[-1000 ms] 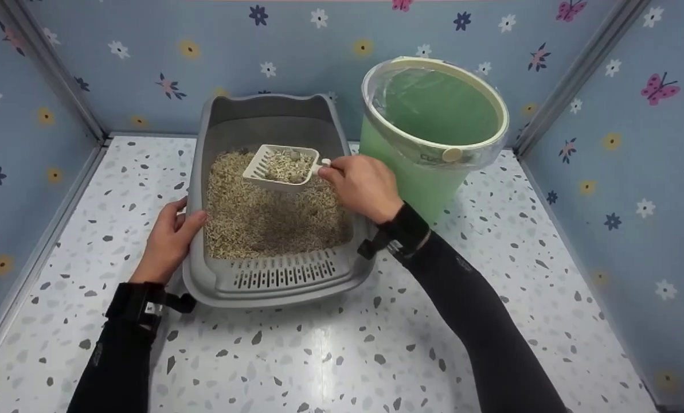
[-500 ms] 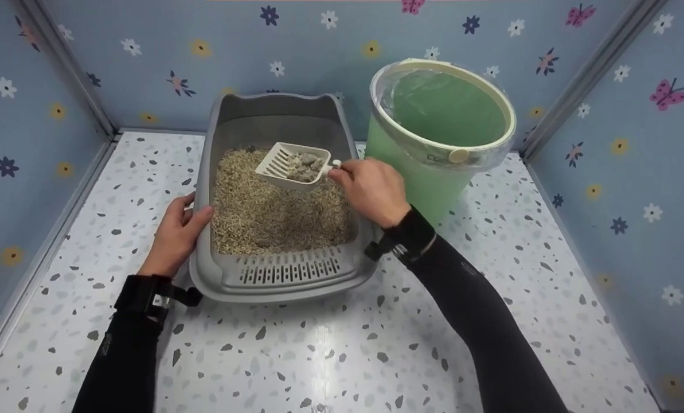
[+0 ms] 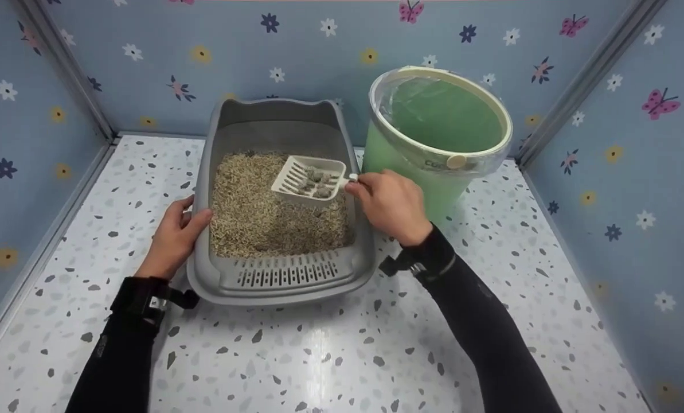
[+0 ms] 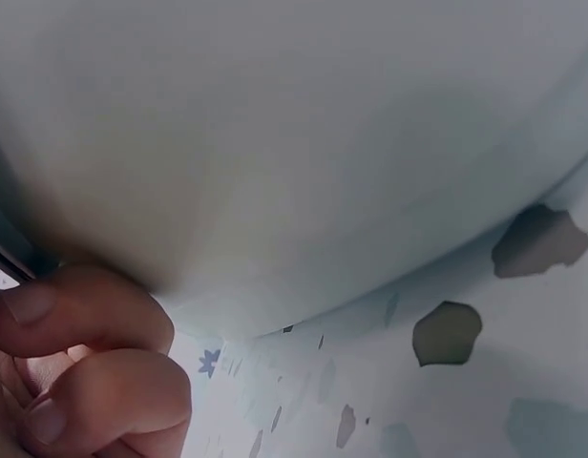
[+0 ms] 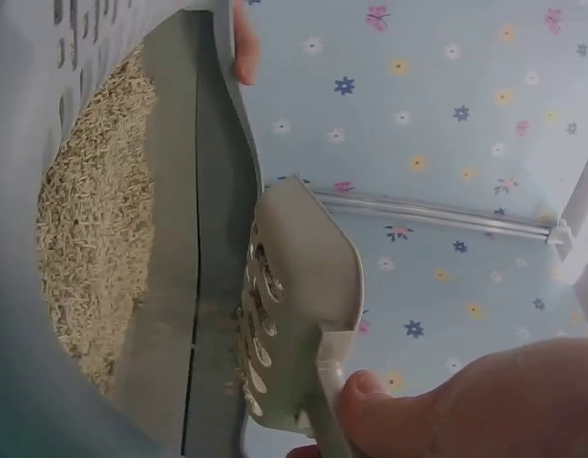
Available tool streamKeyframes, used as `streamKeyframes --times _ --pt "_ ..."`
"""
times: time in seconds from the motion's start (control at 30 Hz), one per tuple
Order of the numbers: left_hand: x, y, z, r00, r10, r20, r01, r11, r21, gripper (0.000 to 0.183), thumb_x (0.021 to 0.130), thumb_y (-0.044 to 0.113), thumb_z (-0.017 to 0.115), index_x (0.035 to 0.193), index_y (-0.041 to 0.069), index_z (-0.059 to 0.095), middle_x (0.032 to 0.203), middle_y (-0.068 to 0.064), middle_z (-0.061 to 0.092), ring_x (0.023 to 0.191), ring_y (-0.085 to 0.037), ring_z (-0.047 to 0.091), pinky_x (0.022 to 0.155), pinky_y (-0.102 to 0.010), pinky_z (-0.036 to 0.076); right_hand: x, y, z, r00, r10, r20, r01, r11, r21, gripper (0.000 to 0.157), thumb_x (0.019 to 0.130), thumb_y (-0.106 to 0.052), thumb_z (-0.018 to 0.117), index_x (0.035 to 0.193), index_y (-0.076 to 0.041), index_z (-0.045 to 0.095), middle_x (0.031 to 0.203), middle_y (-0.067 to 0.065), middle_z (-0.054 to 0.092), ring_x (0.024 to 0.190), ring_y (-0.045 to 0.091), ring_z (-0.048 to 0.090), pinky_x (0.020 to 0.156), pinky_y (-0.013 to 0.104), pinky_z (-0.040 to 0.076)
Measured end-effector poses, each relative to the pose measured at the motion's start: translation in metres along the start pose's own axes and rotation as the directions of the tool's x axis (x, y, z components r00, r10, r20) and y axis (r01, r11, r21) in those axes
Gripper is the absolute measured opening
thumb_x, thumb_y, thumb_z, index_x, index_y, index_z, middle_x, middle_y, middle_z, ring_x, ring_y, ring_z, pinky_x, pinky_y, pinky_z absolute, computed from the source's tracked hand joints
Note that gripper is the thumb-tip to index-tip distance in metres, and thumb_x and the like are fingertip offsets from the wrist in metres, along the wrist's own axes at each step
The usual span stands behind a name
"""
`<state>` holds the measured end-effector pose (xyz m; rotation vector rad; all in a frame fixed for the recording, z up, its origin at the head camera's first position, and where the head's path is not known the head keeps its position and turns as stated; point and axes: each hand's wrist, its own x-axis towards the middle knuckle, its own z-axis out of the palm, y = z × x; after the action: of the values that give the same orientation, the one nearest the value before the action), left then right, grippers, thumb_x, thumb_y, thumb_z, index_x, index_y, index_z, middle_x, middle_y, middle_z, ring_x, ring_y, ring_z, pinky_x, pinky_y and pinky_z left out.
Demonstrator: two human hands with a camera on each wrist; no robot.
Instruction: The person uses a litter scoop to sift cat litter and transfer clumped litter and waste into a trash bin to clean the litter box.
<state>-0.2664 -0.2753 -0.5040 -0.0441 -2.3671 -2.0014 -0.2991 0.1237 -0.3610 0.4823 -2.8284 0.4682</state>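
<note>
In the head view a grey litter box holds tan granular litter, with a darker patch toward the right. My left hand grips its left rim, thumb on top and fingers curled at the outer side. The right hand pinches the short handle of a cream slotted litter scoop, held level above the litter. Several greyish clumps lie on the scoop's slots. From the right wrist, the underside of the scoop shows, with bits of litter in its slots.
Close to the box's right side stands a green bin, its mouth covered by a clear liner under a cream ring. Blue flowered panels enclose the back and both sides. The speckled white floor runs in front.
The scoop has shifted slightly right and nearer to me. Loose litter has dropped through its slots, leaving mostly clumps. The left hand keeps its grip on the rim.
</note>
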Motion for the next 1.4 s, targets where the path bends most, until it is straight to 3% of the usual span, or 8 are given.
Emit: streamKeyframes --times 0.13,0.47,0.6,0.73,0.93,1.07,1.23,1.4 --pt "-0.001 0.000 0.001 1.000 0.007 -0.013 -0.007 1.000 -0.003 0.082 0.116 0.045 0.059 0.175 0.001 0.023 0.145 -0.035 0.060 0.108 -0.015 0.071 0.090 -0.021 0.058 -0.001 0.002 0.004 0.999 -0.035 -0.001 0.035 0.999 0.022 0.044 0.112 -0.057 0.063 0.095 -0.018 0.076 0.086 0.005 0.061 0.079 0.028 0.061 0.065 0.051 0.048" --pt "-0.002 -0.004 0.004 1.000 0.009 -0.007 -0.009 1.000 -0.022 0.079 0.116 0.041 0.059 0.173 -0.001 0.025 0.141 -0.037 0.061 0.104 -0.015 0.072 0.088 -0.022 0.060 -0.004 0.020 0.019 1.000 -0.002 -0.010 0.002 0.999 0.054 0.042 0.113 -0.053 0.063 0.098 -0.017 0.079 0.086 0.007 0.065 0.084 0.030 0.066 0.070 0.051 0.053" --pt "-0.004 -0.005 0.004 1.000 0.000 -0.013 0.000 1.000 -0.028 0.078 0.116 0.040 0.060 0.172 -0.002 0.026 0.140 -0.036 0.061 0.103 -0.015 0.073 0.088 -0.024 0.061 -0.014 0.021 0.014 1.000 0.015 -0.017 -0.015 0.999 0.030 0.038 0.111 -0.052 0.067 0.103 -0.019 0.084 0.088 0.006 0.068 0.083 0.029 0.067 0.069 0.051 0.054" --pt "-0.002 -0.004 0.002 1.000 -0.004 -0.025 0.003 0.999 -0.033 0.078 0.116 0.040 0.060 0.172 -0.002 0.026 0.139 -0.035 0.061 0.102 -0.015 0.073 0.088 -0.024 0.061 -0.007 0.015 0.015 1.000 -0.020 -0.002 0.020 0.998 0.053 0.040 0.112 -0.054 0.065 0.106 -0.019 0.083 0.089 0.006 0.067 0.084 0.028 0.066 0.070 0.051 0.054" --pt "-0.002 0.001 -0.002 1.000 0.002 0.003 -0.002 1.000 0.002 0.081 0.117 0.043 0.058 0.175 0.000 0.020 0.148 -0.036 0.058 0.110 -0.013 0.070 0.091 -0.021 0.058 -0.014 0.015 0.007 1.000 -0.005 -0.017 0.006 1.000 0.031 0.038 0.112 -0.051 0.067 0.097 -0.019 0.081 0.086 0.006 0.065 0.083 0.030 0.067 0.067 0.055 0.052" --pt "-0.002 0.002 -0.004 1.000 0.001 -0.006 -0.001 1.000 0.017 0.079 0.118 0.040 0.056 0.175 -0.001 0.019 0.150 -0.037 0.056 0.109 -0.010 0.069 0.091 -0.019 0.056 -0.010 0.018 0.015 0.999 -0.045 -0.030 0.047 0.996 0.074 0.041 0.113 -0.053 0.063 0.097 -0.018 0.079 0.085 0.005 0.064 0.084 0.030 0.065 0.068 0.052 0.052" --pt "0.001 0.003 -0.001 1.000 -0.002 -0.003 0.002 1.000 0.011 0.079 0.118 0.040 0.056 0.175 -0.001 0.020 0.150 -0.037 0.056 0.108 -0.009 0.069 0.091 -0.019 0.057 -0.014 0.023 0.015 0.999 -0.006 -0.038 0.009 0.998 0.060 0.037 0.111 -0.050 0.068 0.095 -0.019 0.080 0.082 0.003 0.063 0.081 0.027 0.064 0.066 0.050 0.052" --pt "0.000 0.003 0.002 1.000 -0.005 -0.008 0.005 1.000 -0.005 0.078 0.118 0.039 0.057 0.175 -0.001 0.022 0.149 -0.037 0.057 0.109 -0.012 0.070 0.091 -0.021 0.058 -0.013 0.016 0.012 0.998 -0.058 -0.029 0.060 0.995 0.074 0.041 0.111 -0.054 0.065 0.099 -0.018 0.080 0.086 0.005 0.061 0.077 0.027 0.061 0.064 0.049 0.049"
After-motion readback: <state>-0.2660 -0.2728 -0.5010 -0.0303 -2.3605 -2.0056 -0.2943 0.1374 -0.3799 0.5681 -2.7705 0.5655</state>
